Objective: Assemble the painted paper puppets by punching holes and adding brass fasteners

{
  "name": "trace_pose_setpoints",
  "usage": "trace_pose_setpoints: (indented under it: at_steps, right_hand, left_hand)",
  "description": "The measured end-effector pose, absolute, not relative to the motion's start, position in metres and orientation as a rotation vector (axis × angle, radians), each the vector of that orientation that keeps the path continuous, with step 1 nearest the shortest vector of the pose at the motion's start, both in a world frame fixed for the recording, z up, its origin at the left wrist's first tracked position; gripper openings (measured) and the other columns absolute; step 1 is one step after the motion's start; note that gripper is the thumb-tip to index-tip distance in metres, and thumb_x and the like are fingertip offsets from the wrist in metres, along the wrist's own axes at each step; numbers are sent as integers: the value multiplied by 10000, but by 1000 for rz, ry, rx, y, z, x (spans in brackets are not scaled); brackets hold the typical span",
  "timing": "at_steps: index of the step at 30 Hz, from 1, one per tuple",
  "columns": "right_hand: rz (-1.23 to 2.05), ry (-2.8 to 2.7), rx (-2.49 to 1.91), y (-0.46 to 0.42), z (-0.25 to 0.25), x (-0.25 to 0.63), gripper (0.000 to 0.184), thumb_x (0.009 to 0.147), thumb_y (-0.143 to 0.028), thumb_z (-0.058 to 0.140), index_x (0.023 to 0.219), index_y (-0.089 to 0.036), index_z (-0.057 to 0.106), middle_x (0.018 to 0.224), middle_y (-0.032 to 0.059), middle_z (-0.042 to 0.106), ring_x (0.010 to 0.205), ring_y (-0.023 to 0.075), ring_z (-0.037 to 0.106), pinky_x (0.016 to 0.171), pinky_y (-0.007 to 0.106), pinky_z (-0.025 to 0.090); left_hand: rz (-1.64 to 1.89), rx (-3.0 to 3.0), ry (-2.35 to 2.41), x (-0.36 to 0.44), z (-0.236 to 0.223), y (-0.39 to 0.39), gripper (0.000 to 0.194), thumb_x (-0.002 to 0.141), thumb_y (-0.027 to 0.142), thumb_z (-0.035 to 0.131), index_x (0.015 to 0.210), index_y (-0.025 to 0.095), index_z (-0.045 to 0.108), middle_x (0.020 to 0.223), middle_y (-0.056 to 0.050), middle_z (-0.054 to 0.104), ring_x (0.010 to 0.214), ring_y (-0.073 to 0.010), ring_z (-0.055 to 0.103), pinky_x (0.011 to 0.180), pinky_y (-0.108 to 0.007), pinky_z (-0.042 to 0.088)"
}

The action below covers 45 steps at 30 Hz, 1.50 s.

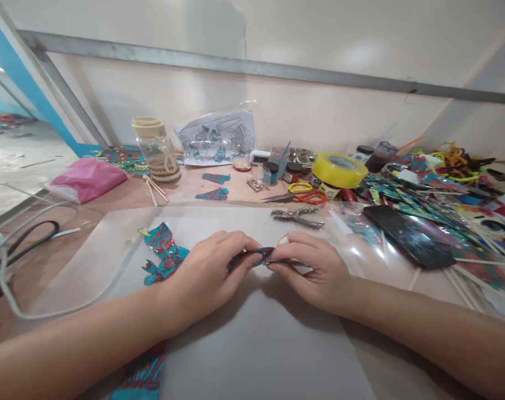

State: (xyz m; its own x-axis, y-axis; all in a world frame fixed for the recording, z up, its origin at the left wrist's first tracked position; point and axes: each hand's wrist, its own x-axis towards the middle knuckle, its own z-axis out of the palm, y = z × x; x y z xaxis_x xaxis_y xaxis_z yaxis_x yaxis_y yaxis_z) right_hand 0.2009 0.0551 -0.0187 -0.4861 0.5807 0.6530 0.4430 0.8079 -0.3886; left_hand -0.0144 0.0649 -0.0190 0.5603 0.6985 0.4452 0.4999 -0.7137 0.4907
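Note:
My left hand (208, 264) is closed in a pinch on a small blue-and-red painted piece (269, 251) with a dark edge. My right hand (314, 266) pinches the same piece at its other end, fingertips almost meeting the left ones. Something thin and dark shows between the right fingers; its kind is hidden. Both hands are above a pale sheet (256, 339). Left of my left hand lies a blue-and-red painted cutout figure (163, 241), partly covered by the hand. More painted strip (141, 375) shows under my left forearm.
Metal punch pliers (298, 215), orange-and-yellow-handled scissors (304, 194) and yellow tape (339, 169) lie beyond my hands. A black phone (408, 236) and several sticks are at the right. A glass jar (156, 150), pink bag (88, 180) and white cable (4, 272) are at the left.

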Motion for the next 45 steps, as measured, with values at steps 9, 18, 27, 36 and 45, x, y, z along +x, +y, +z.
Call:
trace_pose_setpoints:
  at_steps: [9, 18, 27, 36, 45]
  right_hand:
    - [170, -2131, -774, 53, -19, 201, 78, 914, -179, 595, 875, -183, 662, 679, 18, 635, 612, 132, 553, 563, 252, 442]
    - [228, -2116, -769, 53, -19, 201, 74, 906, -158, 595, 877, -169, 662, 682, 27, 645, 605, 136, 545, 552, 255, 421]
    - [211, -2142, -810, 55, -19, 201, 74, 900, -160, 611, 856, -141, 668, 661, 21, 604, 595, 125, 524, 552, 245, 392]
    - [8, -2128, -779, 60, -24, 206, 173, 914, -282, 647, 811, -205, 532, 654, -27, 583, 588, 114, 521, 563, 238, 394]
    - [6, -2172, -615, 58, -23, 208, 179, 944, -222, 567, 1115, -183, 599, 800, 41, 662, 764, 174, 615, 713, 317, 512]
  left_hand:
    - [928, 2474, 995, -15, -19, 64, 109, 968, 251, 535, 950, 206, 633, 864, 6, 690, 827, -154, 625, 767, -270, 451]
    - [923, 2451, 1015, -14, -18, 65, 101, 965, 257, 542, 945, 216, 633, 855, 21, 689, 816, -140, 633, 731, -251, 451]
    - [979, 2480, 986, -15, -21, 64, 59, 953, 232, 572, 922, 214, 619, 831, 36, 679, 781, -126, 619, 726, -242, 446]
    - [1115, 2717, 836, -15, -24, 67, 6, 937, 208, 614, 938, 202, 616, 835, 36, 698, 735, -127, 586, 748, -258, 436]
    - [1126, 3163, 445, -28, -8, 65, 161, 1001, 139, 457, 1037, 148, 614, 956, -22, 753, 746, -133, 641, 747, -312, 431]
